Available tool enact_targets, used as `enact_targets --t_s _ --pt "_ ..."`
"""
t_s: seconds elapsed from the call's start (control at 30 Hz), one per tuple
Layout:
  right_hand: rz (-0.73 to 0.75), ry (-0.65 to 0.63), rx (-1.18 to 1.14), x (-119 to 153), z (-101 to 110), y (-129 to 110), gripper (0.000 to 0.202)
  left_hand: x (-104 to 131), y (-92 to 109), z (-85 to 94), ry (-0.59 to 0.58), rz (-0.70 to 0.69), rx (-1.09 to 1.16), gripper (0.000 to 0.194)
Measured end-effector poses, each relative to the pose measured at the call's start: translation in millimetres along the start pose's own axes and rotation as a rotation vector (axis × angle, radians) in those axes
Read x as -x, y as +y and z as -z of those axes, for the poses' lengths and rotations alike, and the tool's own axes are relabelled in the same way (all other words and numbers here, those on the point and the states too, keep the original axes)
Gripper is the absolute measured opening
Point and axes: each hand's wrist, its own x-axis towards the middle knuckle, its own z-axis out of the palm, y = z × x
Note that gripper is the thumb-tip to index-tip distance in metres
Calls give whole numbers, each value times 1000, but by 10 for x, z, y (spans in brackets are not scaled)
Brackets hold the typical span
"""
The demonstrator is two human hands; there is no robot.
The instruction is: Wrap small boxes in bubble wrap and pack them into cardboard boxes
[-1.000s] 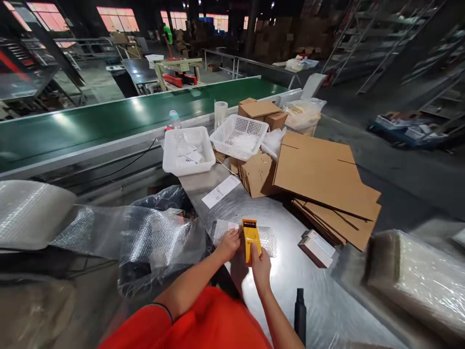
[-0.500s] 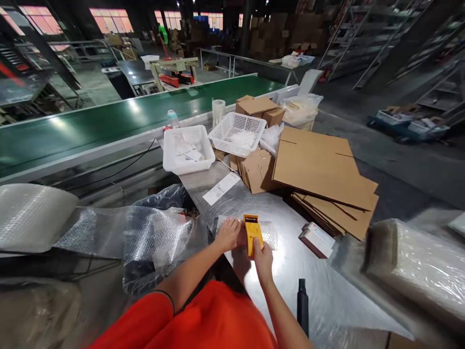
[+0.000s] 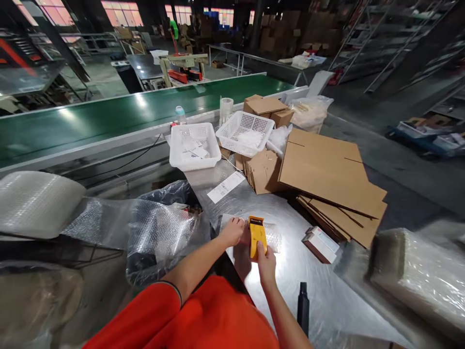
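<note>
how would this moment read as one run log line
left grip: on bubble wrap; right grip: holding yellow tape dispenser; label: flat on table; box: right of dispenser

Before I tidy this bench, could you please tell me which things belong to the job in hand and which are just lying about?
In use:
yellow handheld tool, in the right hand
clear flat bubble-wrap piece, at the left hand

Seemingly just lying about:
white rectangular paper label
small white-and-brown box
flat brown cardboard sheets
</note>
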Motion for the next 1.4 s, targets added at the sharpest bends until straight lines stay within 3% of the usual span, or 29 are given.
enact_targets --t_s 0.27,0.37,0.5,0.63,0.73,0.83,0.97,1.07,1.17,1.3,1.4 --pt "-32 5 35 -46 -60 10 68 24 27 26 -10 13 16 60" --pt "-67 -10 42 173 -32 73 70 4 35 43 -38 28 24 55" --pt "-118 -69 -2 588 153 287 72 -35 17 75 -83 50 26 48" --pt "-178 -155 -139 814 327 520 70 -45 -1 109 -100 45 24 64" --pt "-219 -178 -196 820 312 608 69 -101 32 146 -117 56 20 91" --pt "-243 -189 -254 797 243 640 69 -263 96 181 -214 80 -15 114" --pt "-254 -210 -303 795 203 678 66 -561 176 204 -366 172 -90 127" --pt "-288 -248 -345 785 199 729 68 -640 221 199 -431 215 -146 125" --pt "-307 -265 -375 768 189 795 71 -480 262 163 -386 166 -186 128" --pt "-315 -281 -391 777 183 811 69 -228 218 143 -223 91 -169 118" --pt "-277 -259 -399 705 175 636 67 -363 -8 270 -258 83 30 112"
